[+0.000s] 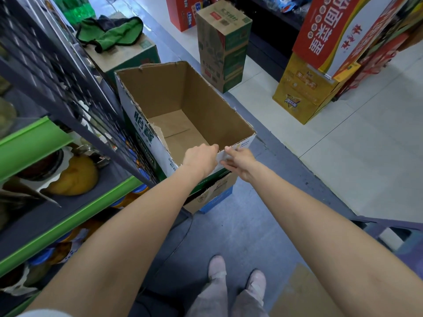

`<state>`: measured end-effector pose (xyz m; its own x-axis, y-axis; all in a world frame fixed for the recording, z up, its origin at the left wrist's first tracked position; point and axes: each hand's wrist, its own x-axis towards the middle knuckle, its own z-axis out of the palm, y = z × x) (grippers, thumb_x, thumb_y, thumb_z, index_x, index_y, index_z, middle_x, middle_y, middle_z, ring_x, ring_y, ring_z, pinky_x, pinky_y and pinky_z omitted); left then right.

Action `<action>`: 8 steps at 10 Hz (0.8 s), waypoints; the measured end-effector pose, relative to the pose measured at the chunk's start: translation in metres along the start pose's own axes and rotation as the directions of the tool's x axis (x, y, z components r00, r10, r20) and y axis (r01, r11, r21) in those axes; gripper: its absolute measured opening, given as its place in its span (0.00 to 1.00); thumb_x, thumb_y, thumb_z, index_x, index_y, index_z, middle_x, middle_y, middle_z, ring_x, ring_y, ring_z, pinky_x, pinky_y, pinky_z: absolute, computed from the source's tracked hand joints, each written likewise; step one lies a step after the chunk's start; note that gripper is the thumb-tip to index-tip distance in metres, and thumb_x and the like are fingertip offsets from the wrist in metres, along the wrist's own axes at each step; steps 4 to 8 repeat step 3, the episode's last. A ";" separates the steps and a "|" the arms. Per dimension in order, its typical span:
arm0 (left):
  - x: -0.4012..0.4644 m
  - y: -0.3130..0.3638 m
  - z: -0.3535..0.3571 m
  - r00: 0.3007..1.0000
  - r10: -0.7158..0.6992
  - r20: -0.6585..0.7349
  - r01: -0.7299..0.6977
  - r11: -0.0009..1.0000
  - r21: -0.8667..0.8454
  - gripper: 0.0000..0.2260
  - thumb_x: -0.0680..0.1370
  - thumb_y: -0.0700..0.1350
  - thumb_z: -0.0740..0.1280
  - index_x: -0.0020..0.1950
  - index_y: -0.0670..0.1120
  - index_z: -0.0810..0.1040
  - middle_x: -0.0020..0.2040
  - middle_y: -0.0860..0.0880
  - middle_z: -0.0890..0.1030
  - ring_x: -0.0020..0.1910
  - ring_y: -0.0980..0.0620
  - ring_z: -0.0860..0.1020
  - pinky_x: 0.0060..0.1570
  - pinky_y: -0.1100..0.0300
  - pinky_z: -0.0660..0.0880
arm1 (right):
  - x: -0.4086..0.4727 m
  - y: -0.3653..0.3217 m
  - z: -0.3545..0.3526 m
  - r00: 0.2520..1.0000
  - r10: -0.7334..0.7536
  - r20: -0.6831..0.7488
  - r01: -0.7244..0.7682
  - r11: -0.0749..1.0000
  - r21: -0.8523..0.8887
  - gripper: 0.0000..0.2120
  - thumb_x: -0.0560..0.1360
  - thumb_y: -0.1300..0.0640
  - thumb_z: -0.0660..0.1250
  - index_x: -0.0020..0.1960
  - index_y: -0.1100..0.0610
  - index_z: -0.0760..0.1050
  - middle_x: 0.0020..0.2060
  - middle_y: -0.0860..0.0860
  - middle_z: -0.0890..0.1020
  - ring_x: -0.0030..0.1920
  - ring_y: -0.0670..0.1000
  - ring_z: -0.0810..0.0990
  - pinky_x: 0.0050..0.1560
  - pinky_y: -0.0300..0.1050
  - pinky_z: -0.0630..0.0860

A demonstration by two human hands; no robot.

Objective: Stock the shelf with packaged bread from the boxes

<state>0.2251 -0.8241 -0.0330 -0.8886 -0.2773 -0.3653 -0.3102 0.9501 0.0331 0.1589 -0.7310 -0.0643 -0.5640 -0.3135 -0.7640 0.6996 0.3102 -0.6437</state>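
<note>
An open cardboard box (206, 106) with white printed sides stands in the aisle on top of another carton (215, 193); nothing shows inside it but its brown bottom. My left hand (201, 160) grips the box's near rim, fingers curled over the edge. My right hand (240, 163) holds the same near wall from outside, thumb at the rim and fingers along the white face. The shelf (68, 216) with green edge strips is at the left, holding packaged yellow bread (75, 177) and jars.
A carton (128, 53) with a green cloth (109, 33) sits behind the box. A tall brown-green carton (222, 44) and a yellow one (302, 92) stand across the aisle. A dark stool (389, 234) is at the right. Flat cardboard (302, 294) lies by my feet.
</note>
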 end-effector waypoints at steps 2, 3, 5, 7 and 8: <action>-0.012 0.009 -0.010 0.997 -0.069 -0.026 0.067 0.996 -0.062 0.10 0.80 0.40 0.57 0.60 0.42 0.70 0.53 0.41 0.79 0.50 0.40 0.78 0.41 0.53 0.69 | -0.035 -0.002 -0.013 0.998 -0.059 -0.016 0.058 0.996 -0.062 0.24 0.80 0.55 0.60 0.73 0.61 0.61 0.66 0.59 0.73 0.59 0.55 0.78 0.56 0.45 0.76; -0.032 0.021 -0.017 0.978 -0.096 -0.185 0.056 0.976 -0.212 0.11 0.79 0.41 0.59 0.61 0.43 0.71 0.56 0.43 0.77 0.54 0.43 0.74 0.42 0.52 0.70 | -0.079 0.003 -0.036 0.989 -0.138 -0.053 0.133 0.986 -0.103 0.20 0.81 0.56 0.59 0.71 0.60 0.66 0.63 0.58 0.76 0.56 0.54 0.79 0.55 0.46 0.77; -0.032 0.021 -0.017 0.978 -0.096 -0.185 0.056 0.976 -0.212 0.11 0.79 0.41 0.59 0.61 0.43 0.71 0.56 0.43 0.77 0.54 0.43 0.74 0.42 0.52 0.70 | -0.079 0.003 -0.036 0.989 -0.138 -0.053 0.133 0.986 -0.103 0.20 0.81 0.56 0.59 0.71 0.60 0.66 0.63 0.58 0.76 0.56 0.54 0.79 0.55 0.46 0.77; -0.032 0.021 -0.017 0.978 -0.096 -0.185 0.056 0.976 -0.212 0.11 0.79 0.41 0.59 0.61 0.43 0.71 0.56 0.43 0.77 0.54 0.43 0.74 0.42 0.52 0.70 | -0.079 0.003 -0.036 0.989 -0.138 -0.053 0.133 0.986 -0.103 0.20 0.81 0.56 0.59 0.71 0.60 0.66 0.63 0.58 0.76 0.56 0.54 0.79 0.55 0.46 0.77; -0.032 0.021 -0.017 0.978 -0.096 -0.185 0.056 0.976 -0.212 0.11 0.79 0.41 0.59 0.61 0.43 0.71 0.56 0.43 0.77 0.54 0.43 0.74 0.42 0.52 0.70 | -0.079 0.003 -0.036 0.989 -0.138 -0.053 0.133 0.986 -0.103 0.20 0.81 0.56 0.59 0.71 0.60 0.66 0.63 0.58 0.76 0.56 0.54 0.79 0.55 0.46 0.77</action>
